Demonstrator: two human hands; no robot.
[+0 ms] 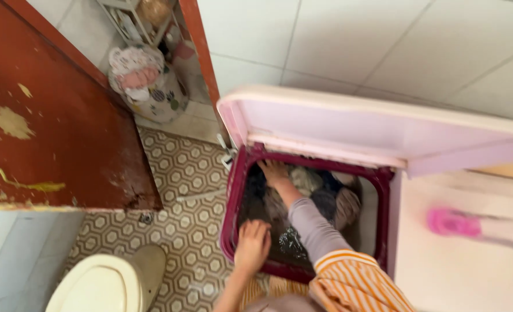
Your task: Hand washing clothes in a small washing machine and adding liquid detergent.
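A top-loading washing machine stands with its pink lid (349,124) raised and its dark red tub rim (233,190) exposed. Inside the tub lies a heap of laundry (320,193) in dark, grey and beige cloth. My right hand (273,171), on an arm in a grey sleeve under an orange striped one, reaches to the far left of the tub and lies with fingers spread on the laundry by the rim. At the near left of the tub, my left hand (252,245) has its fingers curled down into the dark laundry.
A pink-handled brush (455,222) lies on the machine's white top (464,271) to the right. A cream toilet (103,283) is at the lower left on hexagon-patterned floor tiles (181,173). A worn red-brown door (54,115) stands open at the left, with a flowered bag (146,84) beyond it.
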